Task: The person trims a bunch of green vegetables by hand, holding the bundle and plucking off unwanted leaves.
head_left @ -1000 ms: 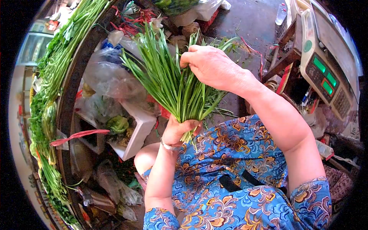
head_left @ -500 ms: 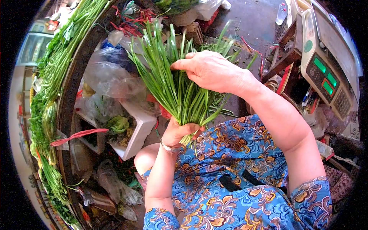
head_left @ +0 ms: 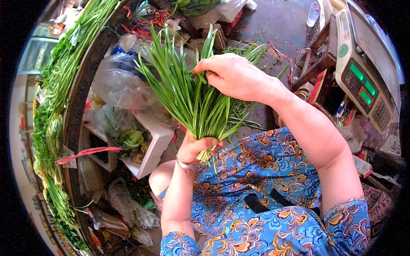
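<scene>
A bunch of long flat green leaves [head_left: 183, 94] fans upward from my left hand [head_left: 194, 148], whose fingers are wrapped round its pale lower stems. The stem ends poke out below my fist. My right hand [head_left: 235, 77] is over the upper right part of the bunch, thumb and forefinger closed on some of the leaves. Its other fingers are curled and partly hidden.
At the right stands a scale [head_left: 363, 81] with lit green digits. A shelf of greens [head_left: 64, 94] runs down the left. Between it and my arm are plastic bags [head_left: 121, 83] and a white foam box [head_left: 156, 147]. Red ties [head_left: 149, 25] hang at the top.
My right hand has shifted slightly among the leaves, left and then a little up. Some leaves have moved with it, and the bunch has tilted slightly. My left hand still grips the stems.
</scene>
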Demonstrator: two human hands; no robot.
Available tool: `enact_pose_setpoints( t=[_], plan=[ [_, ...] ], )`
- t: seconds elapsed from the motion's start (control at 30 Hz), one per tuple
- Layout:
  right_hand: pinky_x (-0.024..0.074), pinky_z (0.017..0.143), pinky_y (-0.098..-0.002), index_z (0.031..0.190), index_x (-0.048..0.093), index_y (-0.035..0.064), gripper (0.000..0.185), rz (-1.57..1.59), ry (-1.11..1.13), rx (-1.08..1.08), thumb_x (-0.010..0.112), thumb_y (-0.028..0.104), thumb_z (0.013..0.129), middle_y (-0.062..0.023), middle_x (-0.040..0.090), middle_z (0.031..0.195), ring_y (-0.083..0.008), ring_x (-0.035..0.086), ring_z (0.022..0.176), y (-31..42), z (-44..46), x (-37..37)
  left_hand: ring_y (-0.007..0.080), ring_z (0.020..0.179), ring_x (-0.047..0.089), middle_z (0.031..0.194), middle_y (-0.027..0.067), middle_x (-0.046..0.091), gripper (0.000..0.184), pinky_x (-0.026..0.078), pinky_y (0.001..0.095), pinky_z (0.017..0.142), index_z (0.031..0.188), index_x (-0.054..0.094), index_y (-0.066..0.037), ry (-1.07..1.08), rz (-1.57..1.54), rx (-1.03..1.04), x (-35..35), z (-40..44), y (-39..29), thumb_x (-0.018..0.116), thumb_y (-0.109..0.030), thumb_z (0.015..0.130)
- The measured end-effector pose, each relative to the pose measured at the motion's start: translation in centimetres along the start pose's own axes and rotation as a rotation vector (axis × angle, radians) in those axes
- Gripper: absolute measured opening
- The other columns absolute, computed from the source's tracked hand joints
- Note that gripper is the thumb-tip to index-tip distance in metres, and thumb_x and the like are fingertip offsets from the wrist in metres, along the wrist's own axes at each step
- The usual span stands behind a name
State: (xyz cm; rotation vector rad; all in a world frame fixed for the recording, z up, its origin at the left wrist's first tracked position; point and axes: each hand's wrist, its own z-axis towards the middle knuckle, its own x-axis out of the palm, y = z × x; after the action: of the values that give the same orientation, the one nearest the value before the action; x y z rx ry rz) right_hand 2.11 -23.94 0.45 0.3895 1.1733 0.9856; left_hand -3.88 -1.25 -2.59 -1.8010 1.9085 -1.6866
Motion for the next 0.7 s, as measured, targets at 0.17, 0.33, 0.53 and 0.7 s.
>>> enact_pose_setpoints(
  t=[0.17, 0.33, 0.53, 0.7],
  plan=[
    [0.0511, 0.083, -0.0413, 0.108, 0.065, 0.0007, 0.029, 0.041, 0.029, 0.041, 0.054, 0.014, 0.085, -0.0195, 0.067, 0.094, -0.0345, 0.064, 0.092, -0.3, 0.1, 0.0, 0.0195, 0.064, 0.059, 0.086, 0.0164, 0.063, 0.054, 0.045, 0.0273, 0.047, 0.122, 0.048, 0.004, 0.002, 0.074, 0.030, 0.4, -0.1, -0.1, 0.067, 0.001, 0.071],
    [0.0508, 0.076, -0.0332, 0.111, 0.063, -0.0031, 0.031, 0.286, 0.150, 0.187, 0.055, 0.016, 0.088, -0.0144, 0.067, 0.086, -0.0220, 0.065, 0.081, 0.6, 0.5, -1.5, 0.0187, 0.064, 0.059, 0.085, 0.0161, 0.064, 0.051, 0.046, 0.0272, 0.047, 0.120, 0.050, 0.005, 0.022, 0.157, -0.002, 0.2, -0.2, -0.5, 0.067, 0.000, 0.071],
    [0.0500, 0.079, -0.0335, 0.107, 0.066, -0.0013, 0.034, 0.252, 0.143, 0.313, 0.063, 0.028, 0.090, -0.0127, 0.068, 0.087, -0.0184, 0.064, 0.082, 0.6, 0.4, -0.8, 0.0174, 0.063, 0.060, 0.083, 0.0157, 0.065, 0.046, 0.047, 0.0273, 0.048, 0.116, 0.053, 0.005, 0.019, 0.212, -0.001, 0.0, -0.1, -0.3, 0.067, 0.000, 0.072],
    [0.0495, 0.082, -0.0328, 0.102, 0.066, -0.0008, 0.027, 0.137, 0.068, 0.278, 0.066, 0.019, 0.085, -0.0124, 0.069, 0.088, -0.0184, 0.064, 0.084, 0.8, 0.2, 0.0, 0.0179, 0.062, 0.062, 0.082, 0.0158, 0.067, 0.045, 0.048, 0.0282, 0.050, 0.114, 0.055, 0.005, -0.028, 0.283, -0.023, -0.1, -0.1, -0.1, 0.069, 0.002, 0.071]
  ],
)
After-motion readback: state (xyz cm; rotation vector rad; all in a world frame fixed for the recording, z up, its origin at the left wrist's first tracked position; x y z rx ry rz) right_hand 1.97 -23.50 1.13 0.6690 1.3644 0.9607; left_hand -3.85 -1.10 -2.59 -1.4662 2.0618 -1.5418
